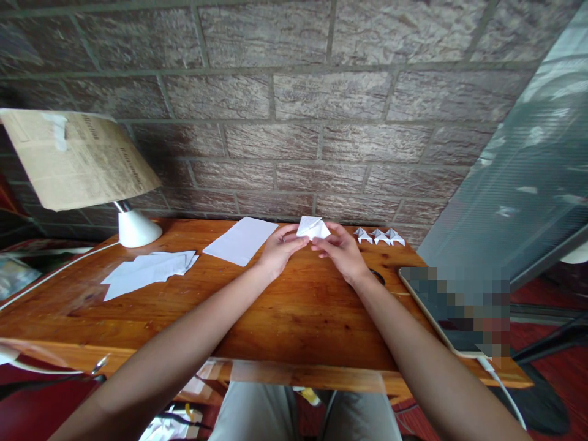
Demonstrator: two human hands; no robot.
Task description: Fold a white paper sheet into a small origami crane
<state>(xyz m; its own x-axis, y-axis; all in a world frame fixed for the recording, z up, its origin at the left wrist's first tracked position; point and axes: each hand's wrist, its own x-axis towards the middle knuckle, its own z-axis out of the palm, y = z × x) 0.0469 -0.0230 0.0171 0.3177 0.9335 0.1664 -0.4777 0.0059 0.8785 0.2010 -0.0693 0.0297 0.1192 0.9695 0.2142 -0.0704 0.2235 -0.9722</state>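
A small folded piece of white paper (313, 228) is held up just above the far middle of the wooden table (294, 318). My left hand (278, 250) pinches its left side and my right hand (340, 251) pinches its right side, fingertips meeting under the paper. Both forearms reach in from the near edge.
A flat white sheet (241, 241) lies left of my hands, and a loose stack of white sheets (147, 272) lies further left. Three small folded paper pieces (379, 236) sit in a row at the right. A tablet (459, 309) rests at the right edge. A lamp (133, 228) stands back left against the brick wall.
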